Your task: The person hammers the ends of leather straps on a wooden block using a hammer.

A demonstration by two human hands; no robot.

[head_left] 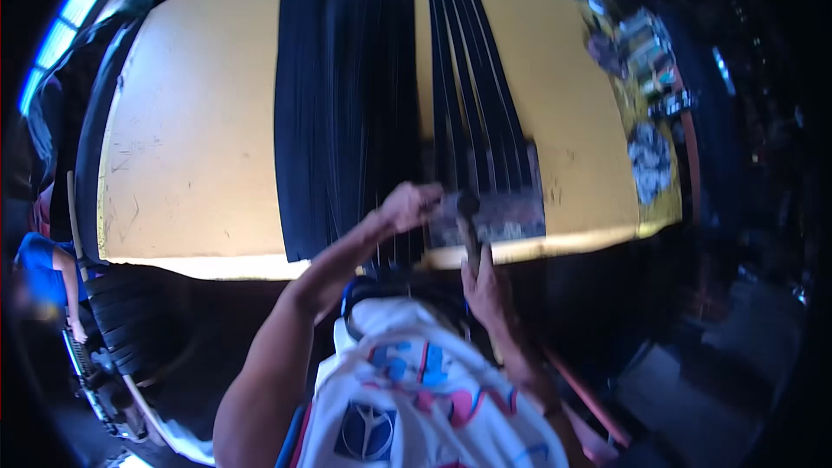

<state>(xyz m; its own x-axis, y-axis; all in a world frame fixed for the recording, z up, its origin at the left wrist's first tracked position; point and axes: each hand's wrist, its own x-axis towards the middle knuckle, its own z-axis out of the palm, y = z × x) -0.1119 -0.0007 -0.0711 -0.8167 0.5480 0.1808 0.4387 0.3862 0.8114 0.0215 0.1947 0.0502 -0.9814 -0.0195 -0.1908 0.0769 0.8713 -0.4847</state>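
My right hand [487, 288] grips a hammer [471, 238] by its handle, its head up near my left hand. My left hand [412, 207] is closed at the near left edge of a dark, worn block [513, 218]. Whatever its fingers hold is blurred and cannot be made out. Several narrow black strips [487, 121] run lengthwise down the table, their near ends on the block. To their left lies a wide band of black strips [342, 113], side by side, reaching the table's near edge.
The yellow tabletop [191, 121] spreads out on both sides of the strips. Crumpled grey material [650, 160] and assorted items lie along its right edge. At far left, another person's blue sleeve [45, 267] and hand [79, 331] show beside a stack of dark material [143, 325].
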